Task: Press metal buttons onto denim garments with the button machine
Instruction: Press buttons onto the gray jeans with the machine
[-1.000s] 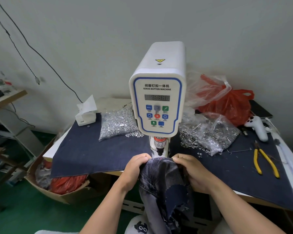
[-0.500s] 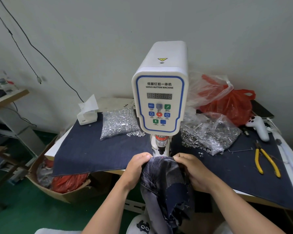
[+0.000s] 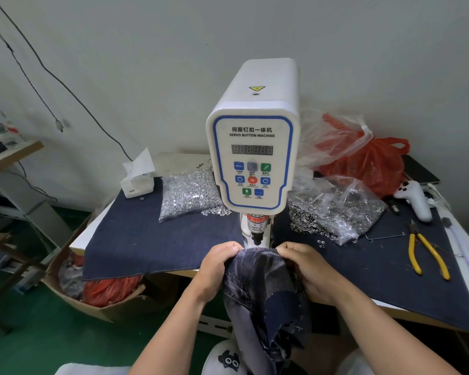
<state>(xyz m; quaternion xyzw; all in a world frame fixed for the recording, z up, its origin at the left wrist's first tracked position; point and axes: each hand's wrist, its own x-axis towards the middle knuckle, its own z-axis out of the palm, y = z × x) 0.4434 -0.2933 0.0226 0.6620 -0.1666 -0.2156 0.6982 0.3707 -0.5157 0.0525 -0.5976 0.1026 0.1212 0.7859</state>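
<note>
Little has shifted since a moment back: the left hand point(image 3: 219, 262) and right hand point(image 3: 305, 266) still pinch the denim garment point(image 3: 260, 277) by its top edge, stretched taut just under the servo button machine point(image 3: 253, 161) punch, probably to locate the button spot.

Both hands point(image 3: 260, 269) pinching denim garment point(image 3: 263, 288), under button machine point(image 3: 253, 147)

Dk denim garment point(image 3: 257, 269) edge under white button machine point(image 3: 253, 136) head, rest hanging.
</note>
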